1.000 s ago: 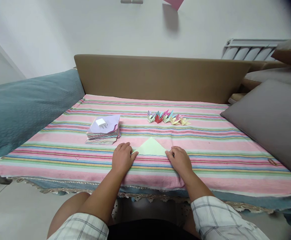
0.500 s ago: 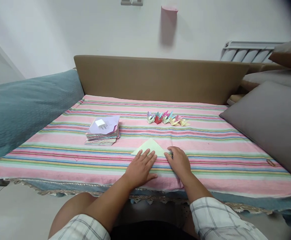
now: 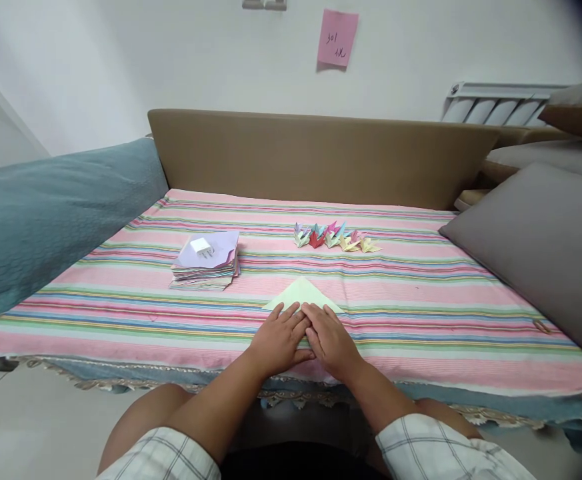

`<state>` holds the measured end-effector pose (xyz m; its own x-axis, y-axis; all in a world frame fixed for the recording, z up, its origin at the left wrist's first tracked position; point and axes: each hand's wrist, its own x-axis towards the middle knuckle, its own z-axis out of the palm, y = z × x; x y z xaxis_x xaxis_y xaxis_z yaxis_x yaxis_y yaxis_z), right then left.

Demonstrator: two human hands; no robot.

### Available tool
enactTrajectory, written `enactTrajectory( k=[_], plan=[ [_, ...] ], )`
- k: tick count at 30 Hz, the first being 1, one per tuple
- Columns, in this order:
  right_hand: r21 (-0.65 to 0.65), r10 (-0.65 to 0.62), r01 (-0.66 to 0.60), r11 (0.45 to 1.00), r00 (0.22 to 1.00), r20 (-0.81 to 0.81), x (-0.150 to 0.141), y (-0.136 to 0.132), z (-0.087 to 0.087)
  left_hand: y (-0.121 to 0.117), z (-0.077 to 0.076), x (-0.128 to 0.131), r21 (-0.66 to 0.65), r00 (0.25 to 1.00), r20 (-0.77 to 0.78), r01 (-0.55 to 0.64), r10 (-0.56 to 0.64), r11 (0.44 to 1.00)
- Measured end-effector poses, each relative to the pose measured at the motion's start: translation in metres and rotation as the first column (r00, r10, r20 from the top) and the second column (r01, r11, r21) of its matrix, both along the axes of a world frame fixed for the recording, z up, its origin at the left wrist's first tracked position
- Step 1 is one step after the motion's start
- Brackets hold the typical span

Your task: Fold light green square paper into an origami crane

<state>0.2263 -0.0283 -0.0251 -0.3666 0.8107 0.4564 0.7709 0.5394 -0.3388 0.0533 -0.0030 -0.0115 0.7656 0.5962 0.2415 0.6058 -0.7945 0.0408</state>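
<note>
A pale green sheet of paper (image 3: 301, 292), folded into a triangle, lies on the striped cloth with its point facing away from me. My left hand (image 3: 279, 339) rests flat, fingers stretched over the paper's near edge. Beside it, my right hand (image 3: 331, 339) lies with fingers extended on the same edge, its fingertips meeting the left hand's fingers. The hands hide the middle of that edge. Beyond the paper stand several small folded paper cranes (image 3: 317, 239) in mixed colours, close together in rows.
To the left is a stack of coloured paper (image 3: 205, 275) with a white plug adapter (image 3: 201, 247) on top. A grey cushion (image 3: 541, 247) leans at the right, near a small brown ring-shaped item (image 3: 541, 326). A pink note (image 3: 337, 37) hangs on the wall behind the sofa backrest (image 3: 315, 160).
My right hand has moved left from the paper's right corner to its middle, against my left hand. The left hand stays put. The pink wall note has dropped from lifted to hanging down.
</note>
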Motion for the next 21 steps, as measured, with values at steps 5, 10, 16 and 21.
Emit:
enactTrajectory(
  k=[5, 10, 16, 21],
  plan=[
    [0.006, -0.041, 0.041, 0.999, 0.999, 0.012, -0.001, -0.001, -0.003, 0.001, -0.001, -0.001, -0.007, 1.0, -0.012, 0.008, -0.008, 1.0],
    [-0.022, -0.128, 0.128, 0.992, 0.992, -0.009, 0.011, -0.001, 0.002, 0.002, -0.002, -0.001, 0.012, 0.999, -0.044, 0.002, -0.001, 1.0],
    [-0.125, -0.279, 0.272, 0.954, 0.959, -0.044, 0.025, -0.001, 0.011, 0.001, -0.001, 0.0, 0.012, 0.998, -0.056, -0.003, 0.003, 1.0],
    [-0.238, -0.381, 0.365, 0.9, 0.924, -0.023, 0.033, -0.001, 0.02, 0.001, 0.0, 0.0, 0.008, 0.998, -0.057, -0.006, 0.006, 1.0]
  ],
)
